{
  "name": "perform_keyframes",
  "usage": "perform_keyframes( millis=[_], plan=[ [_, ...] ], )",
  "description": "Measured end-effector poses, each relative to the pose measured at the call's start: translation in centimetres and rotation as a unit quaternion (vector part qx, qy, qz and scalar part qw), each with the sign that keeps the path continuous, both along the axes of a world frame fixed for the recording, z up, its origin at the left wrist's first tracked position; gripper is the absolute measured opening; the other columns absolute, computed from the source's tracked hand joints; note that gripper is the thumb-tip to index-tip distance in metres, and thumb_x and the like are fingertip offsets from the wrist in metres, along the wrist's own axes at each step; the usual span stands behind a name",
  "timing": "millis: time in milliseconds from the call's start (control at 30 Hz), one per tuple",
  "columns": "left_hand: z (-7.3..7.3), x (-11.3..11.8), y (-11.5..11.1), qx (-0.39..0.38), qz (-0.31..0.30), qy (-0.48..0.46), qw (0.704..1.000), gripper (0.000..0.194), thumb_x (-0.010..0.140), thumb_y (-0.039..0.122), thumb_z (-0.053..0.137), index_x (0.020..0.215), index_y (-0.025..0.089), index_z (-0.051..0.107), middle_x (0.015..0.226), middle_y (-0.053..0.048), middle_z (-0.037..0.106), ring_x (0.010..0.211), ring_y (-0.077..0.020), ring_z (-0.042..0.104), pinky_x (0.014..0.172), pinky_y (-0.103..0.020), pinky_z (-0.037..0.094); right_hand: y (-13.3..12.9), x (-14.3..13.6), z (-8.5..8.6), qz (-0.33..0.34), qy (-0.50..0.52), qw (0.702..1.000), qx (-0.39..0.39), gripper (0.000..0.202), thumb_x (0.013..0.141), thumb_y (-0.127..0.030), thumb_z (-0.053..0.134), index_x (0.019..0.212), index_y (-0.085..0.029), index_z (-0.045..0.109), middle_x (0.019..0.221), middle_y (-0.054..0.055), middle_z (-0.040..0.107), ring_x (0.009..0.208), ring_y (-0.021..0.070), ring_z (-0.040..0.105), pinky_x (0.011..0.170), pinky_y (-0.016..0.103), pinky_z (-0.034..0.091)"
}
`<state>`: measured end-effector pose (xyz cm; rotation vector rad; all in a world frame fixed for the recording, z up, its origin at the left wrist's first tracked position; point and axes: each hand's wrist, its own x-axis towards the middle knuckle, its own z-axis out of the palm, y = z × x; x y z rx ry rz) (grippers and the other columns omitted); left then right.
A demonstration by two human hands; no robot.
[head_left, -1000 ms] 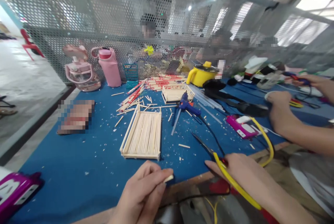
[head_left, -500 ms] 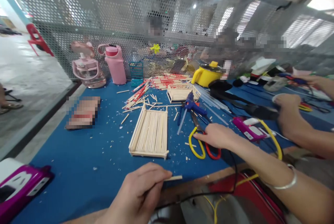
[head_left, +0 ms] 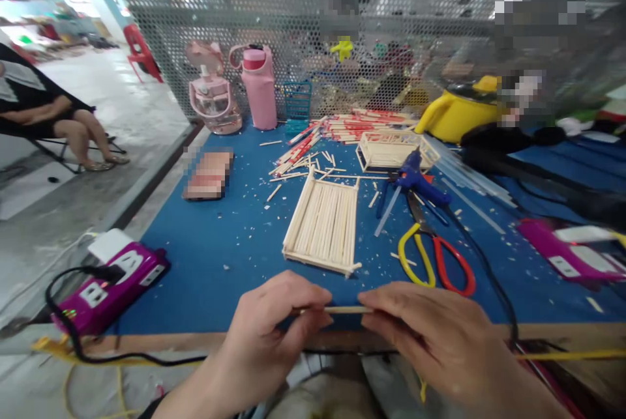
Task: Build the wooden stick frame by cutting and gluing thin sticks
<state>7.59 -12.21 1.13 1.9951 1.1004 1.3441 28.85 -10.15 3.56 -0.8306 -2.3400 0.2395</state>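
Stick (head_left: 346,309) pinched at both ends, left hand (head_left: 276,318) and right hand (head_left: 437,328) closed on it, probably to keep it level. Stick tray (head_left: 325,220) just beyond the hands; glue gun (head_left: 418,179), scissors (head_left: 419,213) beyond right hand, seemingly for easy reach; tabletop (head_left: 210,295) underneath.

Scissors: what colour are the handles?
The scissors have one yellow handle and one red handle; best seen in the head view.
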Motion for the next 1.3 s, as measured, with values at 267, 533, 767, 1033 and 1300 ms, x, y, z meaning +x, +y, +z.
perform_keyframes(
  millis=[267,533,767,1033,1300],
  plan=[
    [-1.0,-1.8,0.7,-0.031,0.162,-0.101,0.981,0.027,0.084,0.021,0.064,0.111,0.025,0.061,0.095,-0.002,0.064,0.075,-0.0106,0.062,0.061,-0.018,0.052,1.4,0.0,-0.1,-0.087,0.086,0.991,0.044,0.013,0.081,-0.010,0.063,0.090,-0.020,0.066,0.086,0.003,0.064,0.071,0.0092,0.064,0.064,0.017,0.053],
    [-1.5,-1.7,2.6,-0.057,0.222,0.002,0.973,0.034,0.077,0.018,0.071,0.110,0.024,0.066,0.105,-0.002,0.070,0.089,-0.0139,0.065,0.080,-0.024,0.053,3.0,-1.4,-1.9,-0.066,0.130,0.989,-0.015,0.018,0.078,-0.007,0.064,0.092,-0.019,0.063,0.087,0.003,0.069,0.082,0.0119,0.066,0.077,0.021,0.053],
    [-1.6,-1.8,2.8,-0.034,0.228,0.007,0.973,0.014,0.080,0.014,0.067,0.091,0.022,0.072,0.090,-0.001,0.075,0.079,-0.0129,0.068,0.075,-0.023,0.056,2.7,-1.9,-2.0,-0.079,0.135,0.987,-0.042,0.020,0.078,-0.008,0.064,0.093,-0.021,0.061,0.089,0.003,0.069,0.079,0.0138,0.066,0.073,0.023,0.055],
    [-2.0,-2.2,3.0,-0.043,0.228,0.009,0.973,0.017,0.079,0.015,0.069,0.094,0.023,0.072,0.090,0.001,0.075,0.079,-0.0118,0.069,0.076,-0.021,0.055,2.4,-2.1,-2.4,-0.085,0.132,0.986,-0.063,0.021,0.079,-0.007,0.062,0.093,-0.022,0.062,0.088,0.004,0.069,0.079,0.0157,0.067,0.074,0.026,0.057],
    [-2.1,-2.5,2.8,0.020,0.220,0.048,0.974,0.019,0.079,0.010,0.068,0.091,0.024,0.074,0.091,0.001,0.076,0.083,-0.0127,0.070,0.078,-0.021,0.057,2.7,-2.2,-2.6,-0.097,0.145,0.983,-0.057,0.019,0.078,-0.007,0.064,0.092,-0.021,0.063,0.086,0.002,0.070,0.078,0.0139,0.068,0.074,0.024,0.056]
  ],
)
